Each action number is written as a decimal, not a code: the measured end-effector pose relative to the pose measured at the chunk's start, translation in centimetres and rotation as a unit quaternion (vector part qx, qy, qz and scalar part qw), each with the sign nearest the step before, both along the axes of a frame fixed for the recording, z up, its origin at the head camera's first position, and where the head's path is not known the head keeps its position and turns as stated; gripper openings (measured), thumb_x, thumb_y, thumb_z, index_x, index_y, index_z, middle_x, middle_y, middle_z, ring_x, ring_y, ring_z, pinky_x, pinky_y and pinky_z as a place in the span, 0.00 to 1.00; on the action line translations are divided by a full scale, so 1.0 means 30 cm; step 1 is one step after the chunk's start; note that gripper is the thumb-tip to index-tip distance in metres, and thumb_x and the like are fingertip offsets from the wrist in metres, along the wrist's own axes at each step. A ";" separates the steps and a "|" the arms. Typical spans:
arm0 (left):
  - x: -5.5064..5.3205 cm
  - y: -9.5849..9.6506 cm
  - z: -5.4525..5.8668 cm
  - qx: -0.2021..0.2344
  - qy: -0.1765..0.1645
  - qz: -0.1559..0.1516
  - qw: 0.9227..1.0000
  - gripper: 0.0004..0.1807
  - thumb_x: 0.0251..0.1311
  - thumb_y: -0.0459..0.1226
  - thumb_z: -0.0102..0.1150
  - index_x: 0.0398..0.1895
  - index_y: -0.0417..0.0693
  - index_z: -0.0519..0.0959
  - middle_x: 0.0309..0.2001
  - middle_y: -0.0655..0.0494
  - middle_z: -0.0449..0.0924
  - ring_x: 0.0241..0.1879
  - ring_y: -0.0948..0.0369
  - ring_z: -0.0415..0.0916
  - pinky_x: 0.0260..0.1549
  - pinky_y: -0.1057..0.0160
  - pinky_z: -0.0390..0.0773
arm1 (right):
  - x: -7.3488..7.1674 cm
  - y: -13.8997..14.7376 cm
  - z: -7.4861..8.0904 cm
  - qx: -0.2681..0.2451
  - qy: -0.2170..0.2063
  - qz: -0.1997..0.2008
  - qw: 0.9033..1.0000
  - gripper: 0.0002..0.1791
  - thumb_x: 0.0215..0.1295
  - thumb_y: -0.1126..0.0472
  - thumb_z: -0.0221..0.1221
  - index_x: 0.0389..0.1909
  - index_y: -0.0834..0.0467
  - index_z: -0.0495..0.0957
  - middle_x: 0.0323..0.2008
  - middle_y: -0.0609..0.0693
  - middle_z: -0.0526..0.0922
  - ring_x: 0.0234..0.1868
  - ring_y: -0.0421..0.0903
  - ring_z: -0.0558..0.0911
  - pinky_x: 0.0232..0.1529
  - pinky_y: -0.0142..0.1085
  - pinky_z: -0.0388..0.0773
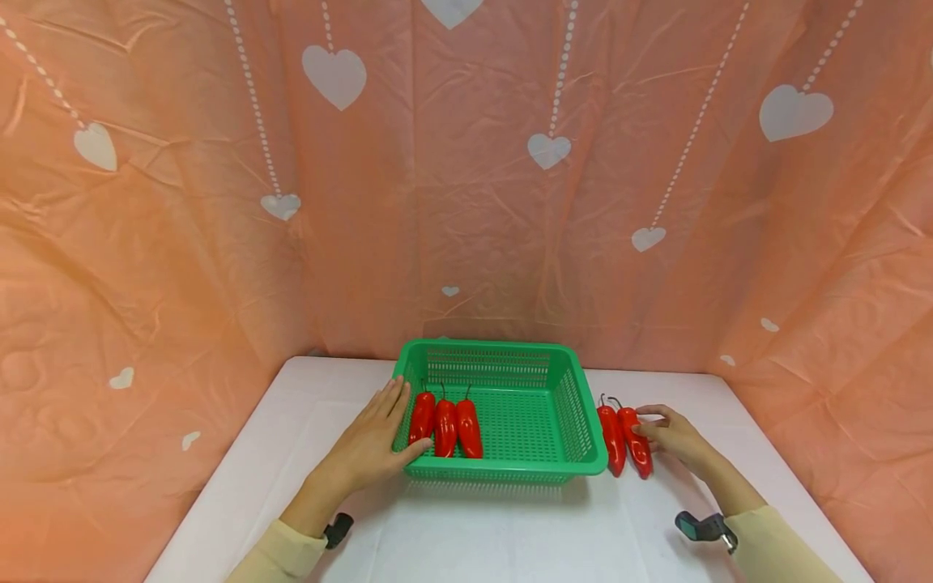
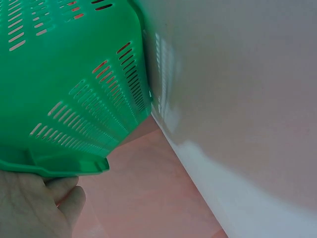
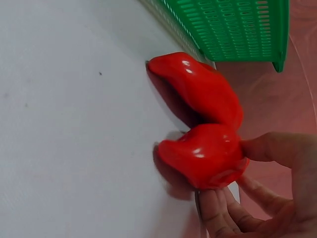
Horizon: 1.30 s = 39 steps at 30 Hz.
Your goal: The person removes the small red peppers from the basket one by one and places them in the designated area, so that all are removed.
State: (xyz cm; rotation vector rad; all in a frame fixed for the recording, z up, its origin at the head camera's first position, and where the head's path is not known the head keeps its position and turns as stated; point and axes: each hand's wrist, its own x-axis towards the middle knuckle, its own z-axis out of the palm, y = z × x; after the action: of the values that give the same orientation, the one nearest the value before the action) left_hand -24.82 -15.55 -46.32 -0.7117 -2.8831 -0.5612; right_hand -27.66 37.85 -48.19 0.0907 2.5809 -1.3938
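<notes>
A green plastic basket (image 1: 503, 465) with slotted walls stands on the table. Inside, along its left side, lie three glossy red chili peppers (image 1: 445, 425) with thin dark stems. My left hand (image 1: 372, 441) rests on the basket's left rim with its fingers straight, the thumb lying over the front rim. To the right of the basket two more red chili peppers lie side by side. My right hand (image 1: 674, 437) pinches the outer chili pepper (image 3: 205, 156) between thumb and fingers. The other chili pepper (image 3: 198, 89) lies between it and the basket.
A white covered table (image 1: 496, 534) carries everything. Behind and on both sides hangs a pink-orange cloth (image 1: 481, 219) printed with white hearts. Each wrist wears a dark band, with a small device (image 1: 700, 526) on the right one.
</notes>
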 end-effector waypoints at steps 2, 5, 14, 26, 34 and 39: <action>0.000 0.000 0.001 -0.002 -0.001 0.000 1.000 0.57 0.73 0.70 0.49 0.85 0.32 0.52 0.86 0.37 0.46 0.86 0.41 0.42 0.83 0.42 0.49 | -0.002 0.000 -0.002 0.000 0.000 -0.001 1.000 0.34 0.81 0.56 0.59 0.75 0.73 0.60 0.60 0.74 0.77 0.47 0.49 0.83 0.50 0.42 0.90; -0.001 0.000 0.002 -0.002 0.000 0.000 1.000 0.57 0.73 0.70 0.49 0.85 0.32 0.53 0.86 0.37 0.47 0.86 0.41 0.42 0.83 0.42 0.49 | -0.003 -0.001 -0.004 0.001 -0.001 -0.007 1.000 0.34 0.81 0.56 0.59 0.75 0.72 0.61 0.60 0.73 0.77 0.47 0.49 0.83 0.49 0.41 0.90; -0.001 0.000 0.002 -0.002 -0.004 0.000 1.000 0.57 0.73 0.69 0.49 0.85 0.32 0.52 0.86 0.37 0.47 0.86 0.41 0.42 0.83 0.42 0.49 | 0.002 -0.001 -0.008 -0.017 -0.002 -0.010 1.000 0.34 0.81 0.57 0.58 0.75 0.73 0.60 0.59 0.73 0.77 0.43 0.48 0.82 0.46 0.37 0.89; -0.005 0.003 0.000 -0.001 -0.001 -0.002 1.000 0.57 0.73 0.68 0.51 0.84 0.30 0.52 0.86 0.36 0.48 0.86 0.41 0.42 0.83 0.42 0.50 | 0.007 0.003 -0.007 -0.024 -0.003 -0.008 1.000 0.35 0.82 0.55 0.58 0.75 0.74 0.59 0.60 0.74 0.76 0.42 0.47 0.83 0.46 0.37 0.89; -0.003 0.002 0.000 0.000 0.000 -0.001 1.000 0.58 0.72 0.69 0.51 0.84 0.30 0.52 0.86 0.36 0.48 0.86 0.41 0.43 0.83 0.42 0.51 | 0.014 -0.002 0.006 -0.017 -0.006 -0.014 1.000 0.35 0.82 0.55 0.57 0.75 0.74 0.59 0.61 0.75 0.76 0.43 0.47 0.83 0.47 0.38 0.89; -0.003 0.002 -0.002 0.002 0.002 0.000 1.000 0.58 0.72 0.69 0.51 0.84 0.30 0.53 0.86 0.36 0.48 0.86 0.41 0.43 0.83 0.42 0.51 | 0.017 0.004 0.008 -0.015 0.000 -0.010 1.000 0.35 0.82 0.55 0.57 0.75 0.74 0.59 0.58 0.72 0.78 0.43 0.48 0.84 0.47 0.39 0.89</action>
State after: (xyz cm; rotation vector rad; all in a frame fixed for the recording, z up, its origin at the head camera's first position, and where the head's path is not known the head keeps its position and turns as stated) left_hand -24.91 -15.50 -46.38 -0.7128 -2.8773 -0.5639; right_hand -27.15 37.97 -47.94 0.1107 2.5653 -1.4387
